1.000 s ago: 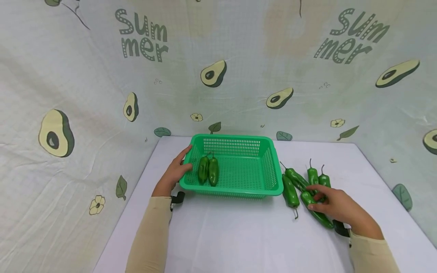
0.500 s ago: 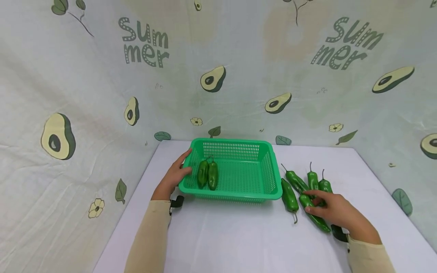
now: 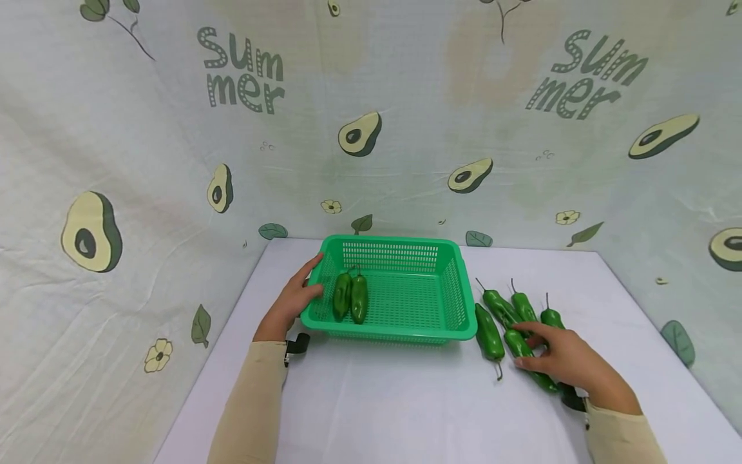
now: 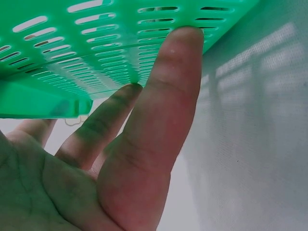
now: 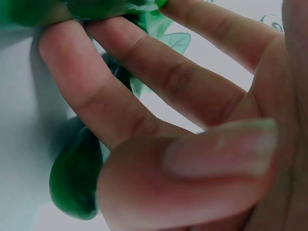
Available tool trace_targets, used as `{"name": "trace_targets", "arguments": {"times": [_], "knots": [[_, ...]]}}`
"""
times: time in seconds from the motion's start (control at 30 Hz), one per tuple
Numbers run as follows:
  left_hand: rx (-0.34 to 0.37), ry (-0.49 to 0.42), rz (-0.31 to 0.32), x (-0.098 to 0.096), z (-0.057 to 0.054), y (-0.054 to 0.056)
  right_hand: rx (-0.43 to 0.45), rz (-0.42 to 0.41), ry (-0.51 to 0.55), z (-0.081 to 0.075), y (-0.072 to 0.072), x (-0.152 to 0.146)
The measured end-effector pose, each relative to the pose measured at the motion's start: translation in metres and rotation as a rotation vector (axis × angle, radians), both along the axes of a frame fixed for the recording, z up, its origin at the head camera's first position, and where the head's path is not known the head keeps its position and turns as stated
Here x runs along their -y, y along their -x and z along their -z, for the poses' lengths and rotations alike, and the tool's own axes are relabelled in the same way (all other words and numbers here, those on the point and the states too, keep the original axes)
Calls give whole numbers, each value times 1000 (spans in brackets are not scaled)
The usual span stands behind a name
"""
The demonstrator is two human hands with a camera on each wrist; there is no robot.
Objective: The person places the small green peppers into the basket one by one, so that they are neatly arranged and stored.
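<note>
My left hand (image 3: pixel 292 299) holds the left side of the green plastic basket (image 3: pixel 388 333), its thumb over the rim. In the left wrist view, fingers (image 4: pixel 168 82) press against the slotted outer wall. Two green chili peppers (image 3: pixel 359 298) lie inside the basket at the left. My right hand (image 3: pixel 568 361) reaches over a loose group of green peppers. Its thumb and forefinger touch a long pepper (image 3: pixel 518 343), partly hidden under the hand. In the right wrist view, fingertips (image 5: pixel 62 41) meet a pepper (image 5: pixel 96 7), with a gap between thumb and fingers.
Other peppers lie right of the basket: one (image 3: pixel 489 332) near its corner, one (image 3: pixel 495 301) angled behind, one (image 3: pixel 523 304) leaning beside that, and one (image 3: pixel 551 317) partly behind the hand. A white table (image 3: pixel 406 399) is enclosed by printed cloth (image 3: pixel 417 200).
A rear pepper in the right group has tilted and shifted left near the right fingers. The left hand keeps its hold on the basket. The head view has moved slightly.
</note>
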State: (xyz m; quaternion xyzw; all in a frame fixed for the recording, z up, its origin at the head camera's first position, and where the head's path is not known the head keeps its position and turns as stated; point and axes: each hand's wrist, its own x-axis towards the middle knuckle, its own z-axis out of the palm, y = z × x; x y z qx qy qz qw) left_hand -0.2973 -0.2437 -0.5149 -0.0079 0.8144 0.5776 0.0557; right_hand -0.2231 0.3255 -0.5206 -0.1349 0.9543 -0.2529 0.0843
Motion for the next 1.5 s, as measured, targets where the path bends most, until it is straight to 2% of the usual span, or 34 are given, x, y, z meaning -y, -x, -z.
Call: {"name": "trace_targets", "arguments": {"times": [0.5,0.83,1.5], "knots": [[-21,17,1,2,-3,2,-15,61,17,2,9,5],[-13,19,-16,2,-3,1,-68,105,36,4,9,7],[-6,16,-1,1,0,-1,-64,129,19,6,6,2]]}}
